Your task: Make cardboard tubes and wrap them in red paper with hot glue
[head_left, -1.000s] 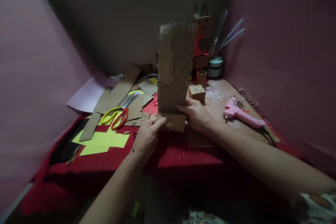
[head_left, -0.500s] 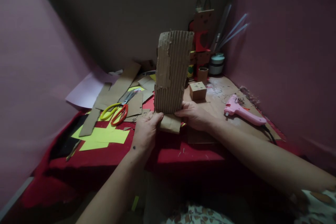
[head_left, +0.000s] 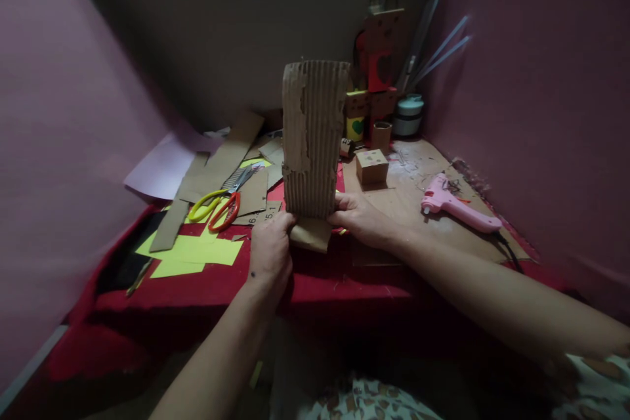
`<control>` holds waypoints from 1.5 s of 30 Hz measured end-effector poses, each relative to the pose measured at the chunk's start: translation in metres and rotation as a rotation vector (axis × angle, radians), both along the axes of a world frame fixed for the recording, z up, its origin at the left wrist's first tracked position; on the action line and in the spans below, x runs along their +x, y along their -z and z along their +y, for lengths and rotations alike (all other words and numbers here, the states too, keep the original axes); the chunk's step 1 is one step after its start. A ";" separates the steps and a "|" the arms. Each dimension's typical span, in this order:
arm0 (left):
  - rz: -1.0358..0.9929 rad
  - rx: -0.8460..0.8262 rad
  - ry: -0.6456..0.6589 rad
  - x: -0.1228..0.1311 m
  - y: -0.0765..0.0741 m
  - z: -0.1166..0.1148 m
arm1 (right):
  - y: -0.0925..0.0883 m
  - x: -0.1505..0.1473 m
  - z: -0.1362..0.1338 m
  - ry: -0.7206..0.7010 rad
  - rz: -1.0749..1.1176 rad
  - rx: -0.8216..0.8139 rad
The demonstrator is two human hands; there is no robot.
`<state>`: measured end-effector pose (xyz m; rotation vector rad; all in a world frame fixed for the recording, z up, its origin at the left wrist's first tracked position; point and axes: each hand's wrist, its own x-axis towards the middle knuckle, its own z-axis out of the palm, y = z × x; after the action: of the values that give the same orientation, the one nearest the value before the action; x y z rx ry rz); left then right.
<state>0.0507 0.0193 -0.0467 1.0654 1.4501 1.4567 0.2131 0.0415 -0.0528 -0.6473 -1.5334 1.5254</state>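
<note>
A tall strip of corrugated cardboard (head_left: 314,138) stands upright over the red table (head_left: 344,285), its smooth paper layer partly peeled away and hanging as a flap below. My left hand (head_left: 270,249) grips its lower left corner with curled fingers. My right hand (head_left: 359,218) pinches the lower right corner. Both hands sit just above the table's front part.
Yellow and orange scissors (head_left: 216,205) lie on cardboard strips and yellow paper (head_left: 197,252) to the left. A small cardboard box (head_left: 371,166) and a pink glue gun (head_left: 455,203) lie to the right. Cardboard figures (head_left: 381,65) and a jar (head_left: 407,115) stand at the back.
The cardboard strip and both hands have shifted slightly left and down toward the table. My left thumb has slid off the front of the paper flap.
</note>
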 end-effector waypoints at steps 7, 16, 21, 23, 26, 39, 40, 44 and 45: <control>-0.162 -0.097 -0.026 -0.005 0.009 0.012 | 0.011 -0.002 0.001 -0.038 -0.171 0.296; -0.274 -0.238 0.189 -0.010 -0.008 0.016 | 0.013 -0.007 -0.006 0.160 -0.362 0.547; -0.344 -0.263 0.211 -0.021 -0.016 0.020 | 0.007 -0.002 0.000 0.172 -0.239 0.364; -0.317 -0.229 0.227 -0.029 -0.015 0.020 | 0.004 0.000 0.003 0.139 -0.123 0.213; -0.257 -0.206 0.405 -0.039 -0.013 0.018 | 0.001 0.001 0.005 0.067 0.030 0.010; 0.082 0.004 0.449 -0.025 -0.033 -0.001 | 0.000 0.005 0.001 0.001 0.095 -0.193; 0.087 0.011 0.438 -0.024 -0.034 -0.002 | 0.001 0.004 0.002 -0.002 0.121 -0.215; 0.106 0.051 0.418 -0.023 -0.031 0.000 | 0.001 0.001 0.002 -0.075 0.130 -0.350; 0.108 0.058 0.406 -0.023 -0.030 0.001 | 0.001 0.000 0.002 -0.089 0.098 -0.373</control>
<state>0.0279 0.0200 -0.0169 1.4001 1.1806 1.1695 0.2132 0.0432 -0.0541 -0.7086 -1.2274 1.9052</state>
